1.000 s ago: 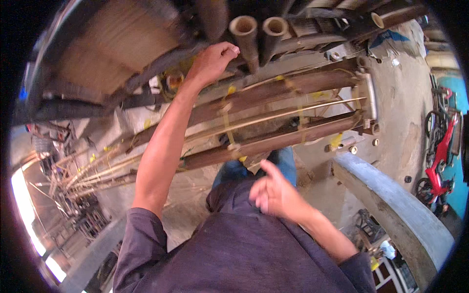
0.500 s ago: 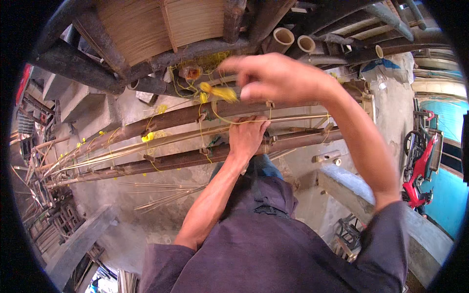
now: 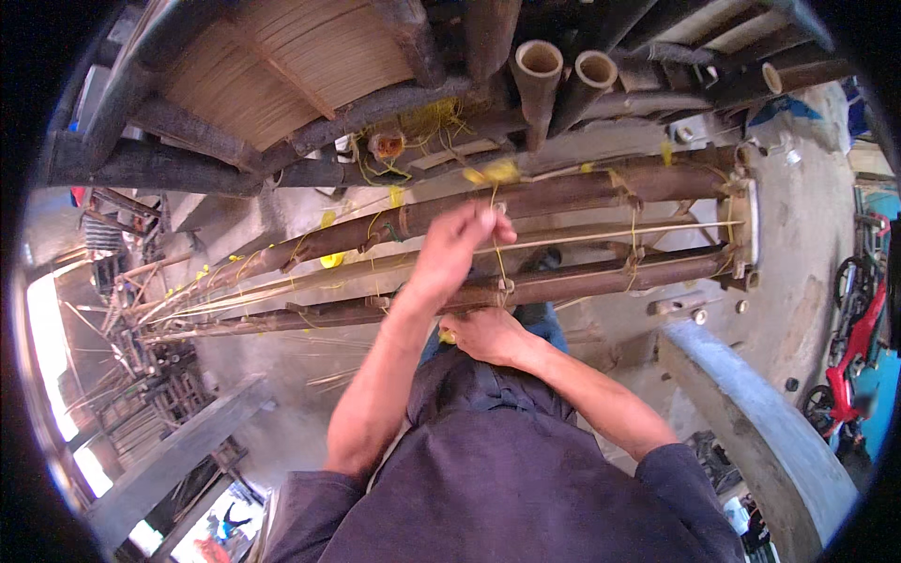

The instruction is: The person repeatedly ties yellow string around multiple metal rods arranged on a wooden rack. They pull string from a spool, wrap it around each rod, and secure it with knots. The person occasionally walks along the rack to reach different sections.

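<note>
Two long dark bamboo poles (image 3: 554,195) run side by side across the view, with thin pale bamboo strips (image 3: 582,230) stretched between them. My left hand (image 3: 449,251) is over the strips, its fingers curled beside a yellow cord (image 3: 499,251) that crosses between the poles; its blur hides what the fingers hold. My right hand (image 3: 490,335) is closed at the near pole (image 3: 601,281), low by my waist, with a bit of yellow cord (image 3: 448,335) showing at its fingers. A blurred yellow cord bundle (image 3: 492,174) lies at the far pole.
Beyond the poles stands a dark bamboo frame with a slatted panel (image 3: 300,66) and open bamboo tubes (image 3: 539,60). A wooden end piece (image 3: 743,225) closes the poles at right. Pale beams (image 3: 751,403) flank me, and a red motorbike (image 3: 859,338) stands at far right.
My right hand has come down from above the far pole to the near pole by my waist. My left hand has lifted off the strips and curled. The view has shifted.
</note>
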A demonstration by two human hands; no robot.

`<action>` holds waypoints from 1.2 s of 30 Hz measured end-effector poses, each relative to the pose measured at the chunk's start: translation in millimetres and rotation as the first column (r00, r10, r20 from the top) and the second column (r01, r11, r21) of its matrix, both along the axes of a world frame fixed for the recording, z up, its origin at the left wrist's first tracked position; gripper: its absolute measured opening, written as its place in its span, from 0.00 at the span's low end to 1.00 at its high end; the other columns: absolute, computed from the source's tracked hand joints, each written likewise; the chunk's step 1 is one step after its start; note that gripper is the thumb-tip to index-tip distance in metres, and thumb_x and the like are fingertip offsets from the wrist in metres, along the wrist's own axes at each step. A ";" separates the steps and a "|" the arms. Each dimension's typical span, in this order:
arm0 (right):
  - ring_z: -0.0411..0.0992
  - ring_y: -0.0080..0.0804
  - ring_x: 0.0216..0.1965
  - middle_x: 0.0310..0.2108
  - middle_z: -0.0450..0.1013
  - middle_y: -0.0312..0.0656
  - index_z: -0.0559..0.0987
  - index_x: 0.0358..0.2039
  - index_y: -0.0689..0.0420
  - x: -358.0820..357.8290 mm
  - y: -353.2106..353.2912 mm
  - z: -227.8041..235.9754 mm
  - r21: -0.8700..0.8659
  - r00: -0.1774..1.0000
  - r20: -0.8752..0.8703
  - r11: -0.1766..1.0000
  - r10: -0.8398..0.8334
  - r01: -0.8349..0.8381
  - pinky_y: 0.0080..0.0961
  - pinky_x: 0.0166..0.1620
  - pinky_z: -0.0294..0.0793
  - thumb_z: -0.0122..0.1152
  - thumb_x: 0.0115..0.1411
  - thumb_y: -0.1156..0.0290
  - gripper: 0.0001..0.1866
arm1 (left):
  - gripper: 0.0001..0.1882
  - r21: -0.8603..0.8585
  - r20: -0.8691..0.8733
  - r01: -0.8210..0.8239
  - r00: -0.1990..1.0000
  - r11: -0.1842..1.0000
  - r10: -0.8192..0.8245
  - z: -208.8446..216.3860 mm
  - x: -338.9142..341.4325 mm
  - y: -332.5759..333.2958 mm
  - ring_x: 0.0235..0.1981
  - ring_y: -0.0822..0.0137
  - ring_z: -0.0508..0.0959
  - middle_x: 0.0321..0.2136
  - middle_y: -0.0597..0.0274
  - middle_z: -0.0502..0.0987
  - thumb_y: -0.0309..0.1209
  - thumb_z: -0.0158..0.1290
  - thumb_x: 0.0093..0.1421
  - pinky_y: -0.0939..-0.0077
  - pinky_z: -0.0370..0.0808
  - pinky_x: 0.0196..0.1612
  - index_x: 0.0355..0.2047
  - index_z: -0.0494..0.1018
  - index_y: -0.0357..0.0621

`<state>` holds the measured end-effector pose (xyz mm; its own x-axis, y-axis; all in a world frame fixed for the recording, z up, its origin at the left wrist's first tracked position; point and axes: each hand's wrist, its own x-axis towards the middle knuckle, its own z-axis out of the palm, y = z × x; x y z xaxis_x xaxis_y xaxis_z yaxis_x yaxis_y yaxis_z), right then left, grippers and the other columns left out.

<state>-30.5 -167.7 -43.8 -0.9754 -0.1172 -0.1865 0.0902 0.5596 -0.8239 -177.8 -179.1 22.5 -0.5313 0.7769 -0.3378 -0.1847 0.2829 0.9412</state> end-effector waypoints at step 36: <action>0.72 0.36 0.35 0.30 0.73 0.44 0.75 0.34 0.60 -250.2 -41.5 -43.5 -0.033 0.916 -0.046 0.917 -0.398 0.397 0.35 0.38 0.71 0.51 0.58 0.63 0.12 | 0.08 -0.425 -0.732 0.033 0.576 0.904 -0.365 -53.0 -68.9 -210.6 0.32 0.48 0.78 0.29 0.48 0.78 0.32 0.51 0.59 0.57 0.73 0.36 0.36 0.76 0.44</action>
